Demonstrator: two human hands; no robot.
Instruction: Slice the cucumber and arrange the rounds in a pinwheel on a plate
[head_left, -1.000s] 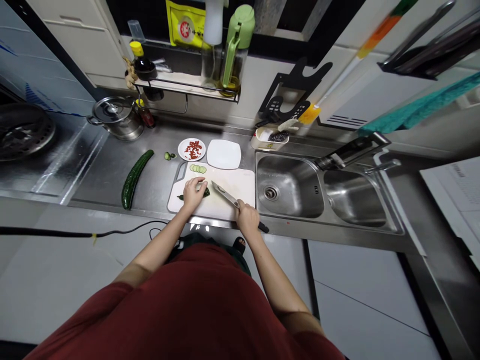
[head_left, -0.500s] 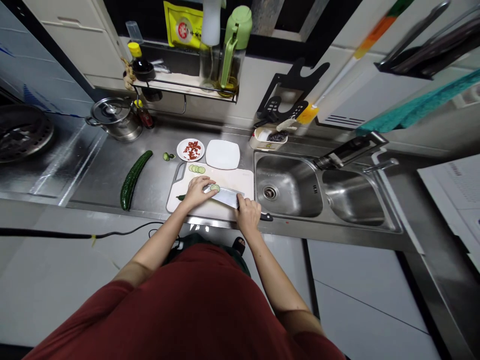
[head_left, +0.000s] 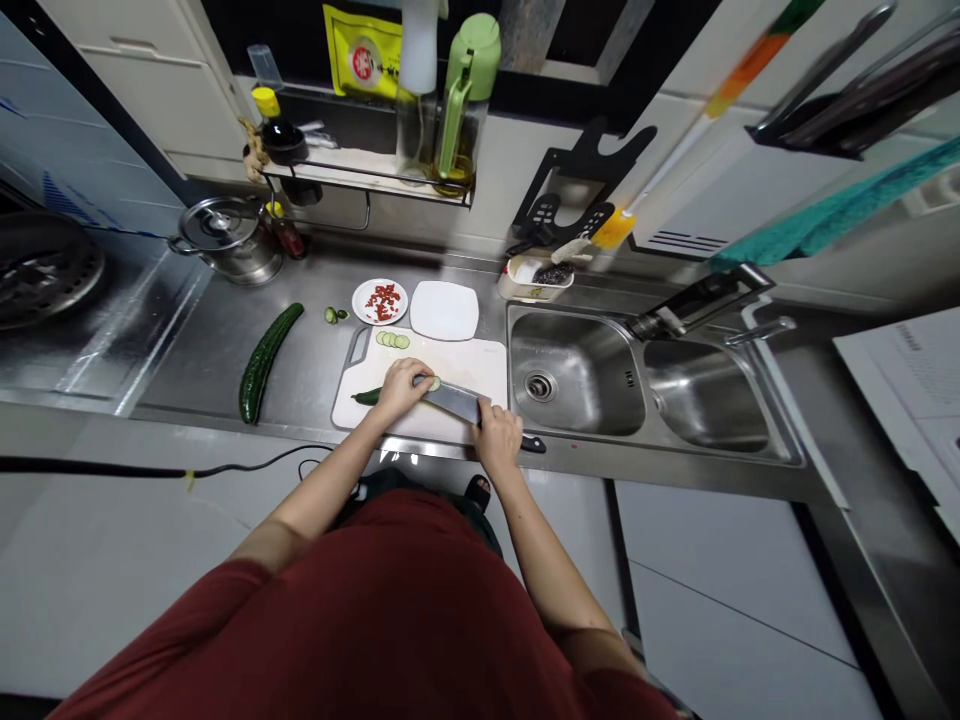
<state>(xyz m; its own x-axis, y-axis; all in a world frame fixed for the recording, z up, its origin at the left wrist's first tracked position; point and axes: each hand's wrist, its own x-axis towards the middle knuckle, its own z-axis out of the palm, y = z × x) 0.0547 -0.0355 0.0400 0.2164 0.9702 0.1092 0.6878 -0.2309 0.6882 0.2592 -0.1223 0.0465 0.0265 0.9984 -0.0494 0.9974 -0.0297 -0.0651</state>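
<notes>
Presently, we find the cucumber piece [head_left: 366,397] on the near left part of the cutting board [head_left: 480,362], its dark tip pointing left and much of it hidden by the left hand [head_left: 400,389]. The fingers of that hand are at a pale slice [head_left: 434,383] against the flat of the knife [head_left: 456,401]; we cannot tell whether their grip is closed on it or merely touching. The right hand [head_left: 498,436] has its grip closed on the knife at the handle end, with the black handle [head_left: 533,444] projecting to the right, past the palm.

In our judgement, the slice is best handled with the blade steady and the fingertips moving over its flat side, clear of the cutting edge. A firm right grip would limit twisting, and light pressure should spare the slice from tearing. We consider it sound to keep the cucumber piece flat on the cutting board.

Farther out, a short overlapping row of slices [head_left: 392,340] lies at the far left of the cutting board. Beyond it we note a round plate [head_left: 358,302] bearing red pieces [head_left: 384,299], with a square plate [head_left: 444,310] just beside it on the right. A whole cucumber [head_left: 266,365] lies on the bench [head_left: 315,375] to the left; the sink [head_left: 577,370] is to the right.
</notes>
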